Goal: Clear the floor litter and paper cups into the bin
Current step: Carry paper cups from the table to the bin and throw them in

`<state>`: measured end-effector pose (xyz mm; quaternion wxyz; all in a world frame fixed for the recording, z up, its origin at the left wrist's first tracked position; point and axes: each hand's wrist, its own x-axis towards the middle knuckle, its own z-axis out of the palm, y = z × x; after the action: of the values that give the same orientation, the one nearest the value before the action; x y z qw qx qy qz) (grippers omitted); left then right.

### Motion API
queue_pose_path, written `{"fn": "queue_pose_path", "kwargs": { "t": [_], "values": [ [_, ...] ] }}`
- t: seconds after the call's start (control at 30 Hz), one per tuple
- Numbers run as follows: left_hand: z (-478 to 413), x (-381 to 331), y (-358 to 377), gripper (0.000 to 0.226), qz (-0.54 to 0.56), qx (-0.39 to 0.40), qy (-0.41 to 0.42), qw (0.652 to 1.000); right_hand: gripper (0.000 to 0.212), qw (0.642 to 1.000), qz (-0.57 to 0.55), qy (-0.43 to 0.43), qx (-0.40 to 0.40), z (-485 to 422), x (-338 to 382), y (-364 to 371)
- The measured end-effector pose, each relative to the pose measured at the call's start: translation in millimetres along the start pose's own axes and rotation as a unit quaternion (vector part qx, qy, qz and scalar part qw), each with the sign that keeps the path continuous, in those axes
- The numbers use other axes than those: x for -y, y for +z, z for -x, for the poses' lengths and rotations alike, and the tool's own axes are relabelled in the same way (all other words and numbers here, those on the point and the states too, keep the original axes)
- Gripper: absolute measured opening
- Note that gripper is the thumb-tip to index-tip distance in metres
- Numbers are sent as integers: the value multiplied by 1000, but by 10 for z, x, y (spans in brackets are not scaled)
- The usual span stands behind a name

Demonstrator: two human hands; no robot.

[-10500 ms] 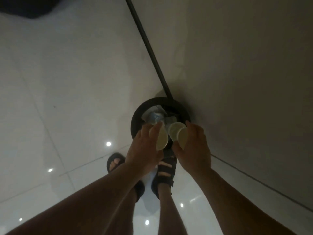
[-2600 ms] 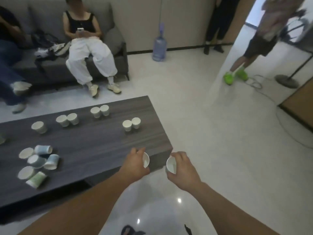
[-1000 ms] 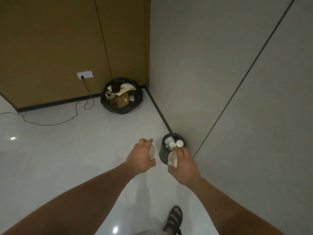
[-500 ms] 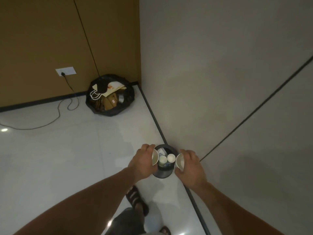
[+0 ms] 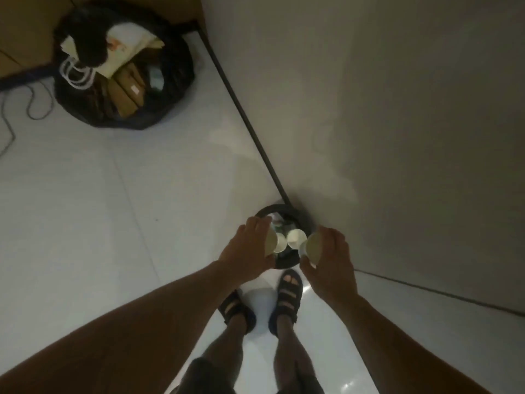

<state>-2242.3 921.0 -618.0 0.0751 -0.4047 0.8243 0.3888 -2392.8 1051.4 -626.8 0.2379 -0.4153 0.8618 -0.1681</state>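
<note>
Black round bin (image 5: pixel 277 207) holds two white cups (image 5: pixel 296 239). Left cup (image 5: pixel 270 242) tilts over its 9 o'clock rim, right cup (image 5: pixel 312 246) over 3 o'clock.

One head cam, wide-angle, pitched steeply down from standing height. Forearms (image 5: pixel 170 311) enter bottom edge; bin (image 5: pixel 277 207) mid-frame against wall (image 5: pixel 397 109) on the right, feet (image 5: pixel 288 291) directly below it, black bag (image 5: pixel 173 81) far top-left on floor (image 5: pixel 85 209).
</note>
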Motion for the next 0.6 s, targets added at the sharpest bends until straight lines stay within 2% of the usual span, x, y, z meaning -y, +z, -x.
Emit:
{"fn": "queue_pose_path", "kwargs": {
  "t": [0.27,0.43,0.6],
  "values": [
    [-1101,667,1296,83,-1,23,29,999,79,999,32,-3,18,-889,-869,1325],
    [-1323,893,1791,74,0,53,24,998,86,996,73,-30,46,-1125,-1196,1746],
    [-1493,1032,2003,77,-56,45,27,997,85,995,64,-69,14,-1189,-1374,1954]
  ]
}}
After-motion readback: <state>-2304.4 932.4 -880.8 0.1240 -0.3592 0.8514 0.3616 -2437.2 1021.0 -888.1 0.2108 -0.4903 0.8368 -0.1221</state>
